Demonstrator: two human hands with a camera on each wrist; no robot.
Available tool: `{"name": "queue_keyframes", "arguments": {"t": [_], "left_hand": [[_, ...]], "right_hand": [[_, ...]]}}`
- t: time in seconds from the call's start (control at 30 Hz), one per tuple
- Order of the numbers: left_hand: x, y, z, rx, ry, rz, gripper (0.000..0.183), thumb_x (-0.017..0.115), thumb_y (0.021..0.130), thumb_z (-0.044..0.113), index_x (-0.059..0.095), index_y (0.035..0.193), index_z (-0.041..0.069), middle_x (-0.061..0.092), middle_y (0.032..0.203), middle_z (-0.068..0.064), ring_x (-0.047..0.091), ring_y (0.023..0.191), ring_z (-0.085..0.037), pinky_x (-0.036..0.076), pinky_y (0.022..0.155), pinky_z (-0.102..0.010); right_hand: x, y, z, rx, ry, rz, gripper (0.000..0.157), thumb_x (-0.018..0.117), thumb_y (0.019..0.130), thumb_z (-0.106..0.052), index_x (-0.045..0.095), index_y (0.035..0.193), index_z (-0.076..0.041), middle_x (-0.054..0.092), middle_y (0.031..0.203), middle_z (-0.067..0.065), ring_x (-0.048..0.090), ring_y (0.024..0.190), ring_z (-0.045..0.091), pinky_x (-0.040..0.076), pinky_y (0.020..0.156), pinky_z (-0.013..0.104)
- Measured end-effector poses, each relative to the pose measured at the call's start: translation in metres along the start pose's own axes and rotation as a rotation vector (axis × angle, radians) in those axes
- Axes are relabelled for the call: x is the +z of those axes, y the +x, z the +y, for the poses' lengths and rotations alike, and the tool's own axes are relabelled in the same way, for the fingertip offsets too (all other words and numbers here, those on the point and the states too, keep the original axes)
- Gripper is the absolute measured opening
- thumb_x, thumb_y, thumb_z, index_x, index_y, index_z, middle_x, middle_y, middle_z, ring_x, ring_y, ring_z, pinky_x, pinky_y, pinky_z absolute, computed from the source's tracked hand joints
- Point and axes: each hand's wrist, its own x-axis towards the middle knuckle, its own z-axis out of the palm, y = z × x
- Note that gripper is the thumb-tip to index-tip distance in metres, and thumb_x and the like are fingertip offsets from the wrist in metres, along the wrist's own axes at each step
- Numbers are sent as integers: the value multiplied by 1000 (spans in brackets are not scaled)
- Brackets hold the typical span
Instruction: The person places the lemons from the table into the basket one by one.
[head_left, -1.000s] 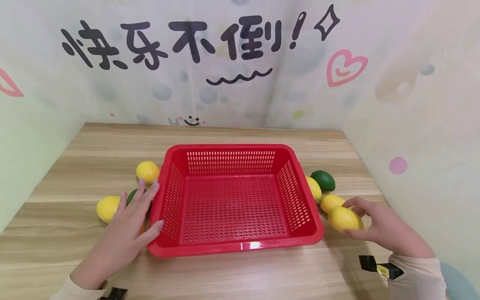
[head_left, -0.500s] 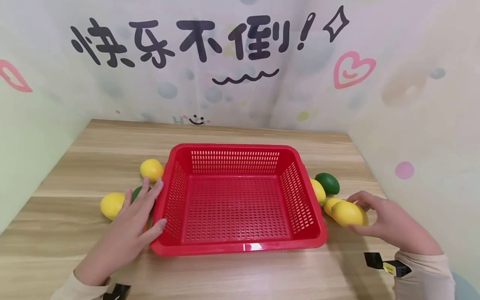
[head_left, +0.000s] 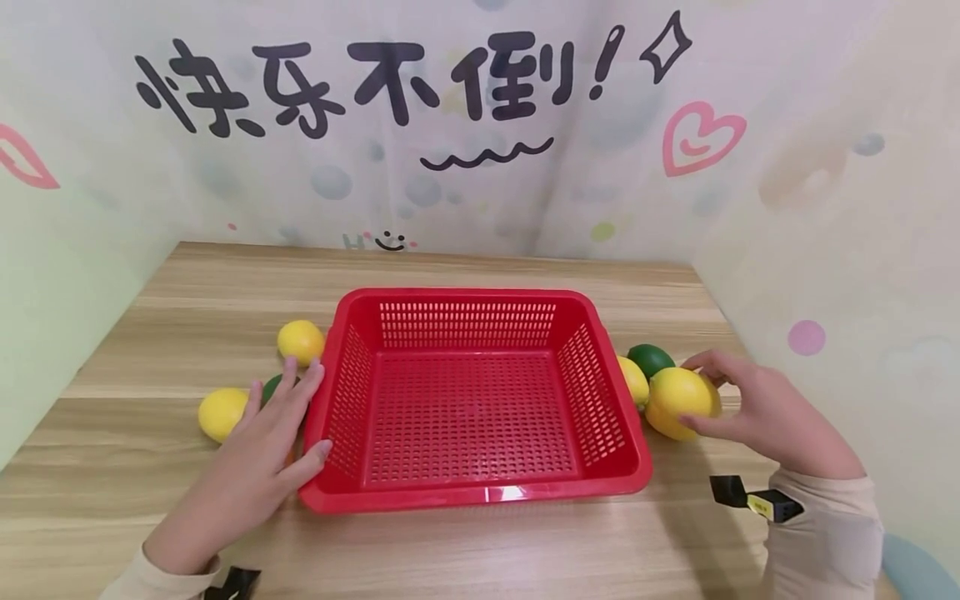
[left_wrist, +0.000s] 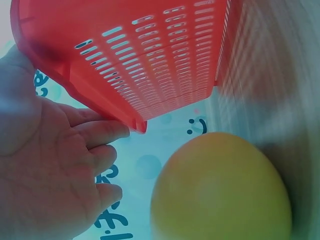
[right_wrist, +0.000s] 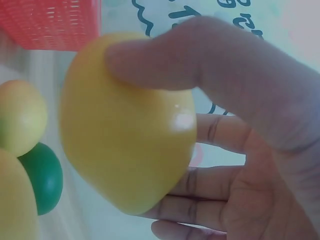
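Observation:
Between thumb and fingers, my right hand (head_left: 776, 417) grips a yellow lemon (right_wrist: 127, 130), its tapered end downward in the right wrist view. In the head view this lemon overlaps another lemon beside the red basket (head_left: 472, 497). My left hand (head_left: 243, 467) rests along the basket's left rim with fingers spread and mostly straight. The left wrist view shows its fingertips at the rim, with a large yellow fruit (left_wrist: 220, 192) close below.
Left of the basket lie two yellow fruits, one near (head_left: 222, 414) and one farther back (head_left: 301, 342), plus a partly hidden green fruit (head_left: 273, 390). On the right sit a lemon (head_left: 634, 381) and a dark green fruit (head_left: 651, 359). A printed curtain (head_left: 450, 200) hangs behind the table.
My right hand has shifted toward the back of the table with the lemon, which now covers more of the lemon behind it. My left hand keeps its place on the rim.

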Motion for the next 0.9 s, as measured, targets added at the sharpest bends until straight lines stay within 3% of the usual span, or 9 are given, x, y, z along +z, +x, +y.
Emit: {"name": "queue_keyframes", "arguments": {"t": [0.9], "left_hand": [[2,0,-2,-1,-4,1,85,66,98,22,16,165,7,20,167,-27,11,156,-42,-8,126,-47]], "right_hand": [[-15,37,-20,-54,-20,-24,45,91,80,-28,67,118,-22,66,99,-11,57,90,6,46,76,19]]}}
